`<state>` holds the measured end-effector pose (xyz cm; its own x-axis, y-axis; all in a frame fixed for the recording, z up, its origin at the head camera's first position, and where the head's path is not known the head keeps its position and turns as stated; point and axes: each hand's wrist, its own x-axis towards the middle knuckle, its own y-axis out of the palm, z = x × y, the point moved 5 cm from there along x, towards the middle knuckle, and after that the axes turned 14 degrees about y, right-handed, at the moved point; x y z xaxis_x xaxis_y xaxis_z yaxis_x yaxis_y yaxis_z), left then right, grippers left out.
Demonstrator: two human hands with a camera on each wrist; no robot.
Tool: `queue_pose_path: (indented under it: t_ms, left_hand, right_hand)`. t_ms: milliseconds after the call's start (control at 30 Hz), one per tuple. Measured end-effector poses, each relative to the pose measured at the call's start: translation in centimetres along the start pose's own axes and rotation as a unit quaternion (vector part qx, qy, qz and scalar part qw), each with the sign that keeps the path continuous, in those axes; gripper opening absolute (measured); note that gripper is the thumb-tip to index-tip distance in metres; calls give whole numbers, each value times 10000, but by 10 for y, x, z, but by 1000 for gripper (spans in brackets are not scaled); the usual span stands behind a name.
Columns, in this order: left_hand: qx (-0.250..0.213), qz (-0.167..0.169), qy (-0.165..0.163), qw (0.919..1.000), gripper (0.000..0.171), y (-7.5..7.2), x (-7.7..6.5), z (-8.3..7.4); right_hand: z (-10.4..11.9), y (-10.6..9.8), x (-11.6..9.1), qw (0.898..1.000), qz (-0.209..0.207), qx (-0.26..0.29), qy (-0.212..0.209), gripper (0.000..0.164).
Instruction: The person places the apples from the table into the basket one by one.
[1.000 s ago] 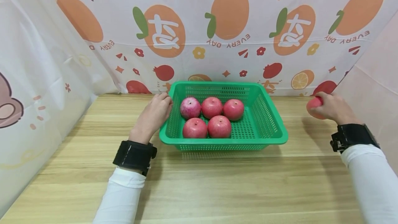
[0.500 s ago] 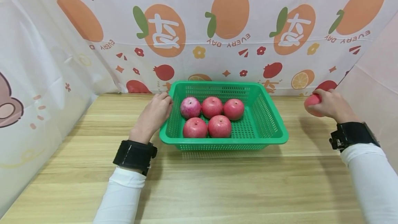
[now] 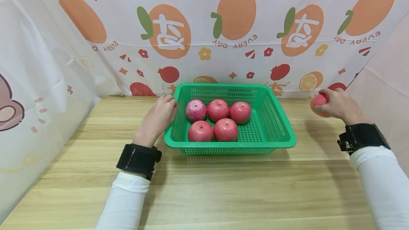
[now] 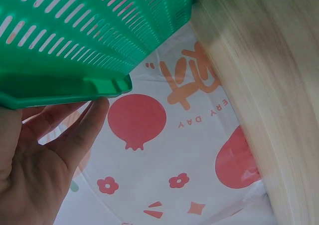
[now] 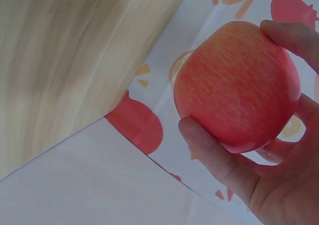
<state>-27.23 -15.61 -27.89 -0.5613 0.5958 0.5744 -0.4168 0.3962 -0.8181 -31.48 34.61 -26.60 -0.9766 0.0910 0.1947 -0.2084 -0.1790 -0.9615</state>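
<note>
My right hand (image 3: pixel 342 106) holds a red apple (image 5: pixel 238 88) above the table, to the right of the green plastic basket (image 3: pixel 236 144). In the right wrist view, thumb and fingers are spread round the sides of the apple. At the basket's left rim, my left hand (image 3: pixel 158 119) grips the edge; the left wrist view has its fingers (image 4: pixel 85 130) against the rim from below. Inside the basket sit several apples: two in front, including one near the middle (image 3: pixel 225 130), and behind them two more beside a purplish, streaked round fruit (image 3: pixel 196 110).
The basket stands on a light wooden table (image 3: pixel 236 194), close to the back. Behind it hangs a white fruit-printed curtain (image 3: pixel 204 27). More sheeting closes off the left and right sides. Each wrist wears a black strap (image 3: pixel 138 162).
My right hand has moved slightly left and upward with the apple in its grip. The left hand and the basket have stayed in place.
</note>
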Motion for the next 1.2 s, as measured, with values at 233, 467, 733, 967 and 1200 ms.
queue_pose_path:
  t_ms: [233,467,733,967,1200]
  left_hand:
    - [-31,48,-28,10000,7,-1,0,0]
    - [-51,83,-49,9999,8,0,-1,-1]
    - [-24,25,-47,10000,7,-1,0,0]
    - [-67,86,-81,9999,8,0,-1,0]
    - [-42,77,-89,9999,8,-1,0,0]
  right_hand:
    - [12,-8,-1,9998,-81,75,-164,54]
    - [24,-13,0,9997,67,245,-36,58]
    - [40,-23,0,9996,-51,232,-141,57]
    - [50,-26,-1,9994,-78,218,-259,58]
    - [56,-30,-2,9989,-127,212,-399,55]
